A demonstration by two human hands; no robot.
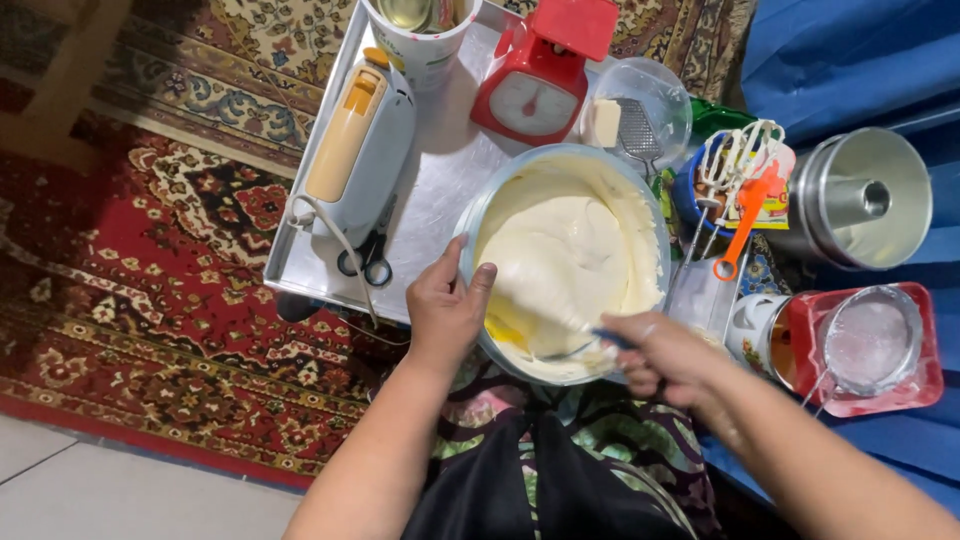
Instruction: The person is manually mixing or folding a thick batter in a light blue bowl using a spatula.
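At the centre of the frame, a large pale-blue mixing bowl [480,215] full of cream-coloured batter [565,255] sits on the lap of a person seated on a red patterned carpet [130,300]. The left hand [445,305] clamps the bowl's near-left rim, thumb hooked over the edge and fingers wrapped outside. The right hand [665,355], at the lower right of the bowl, is closed around the handle of a spatula [560,290], whose pale blade lies buried in the batter. The tool's long axis runs from the right hand up and leftward into the middle of the bowl, so the batter lies ahead and to the left of that hand, which is the nearer to the tool; the left hand only steadies the rim. A yellow streak, possibly melted butter, shows near the blade, though the view is too soft to be sure.

Behind the bowl, in the upper half of the frame, a metal tray [440,160] carries a white and tan hand mixer [360,140], scissors [368,262], a red kitchen scale [535,75] and a printed cup [420,35]. To the right stand a small clear bowl [640,110] holding a butter piece, detached beaters [735,160], an orange spatula [745,225], a metal tube cake pan [865,200] and a sieve [870,340] resting over a red container [925,385].
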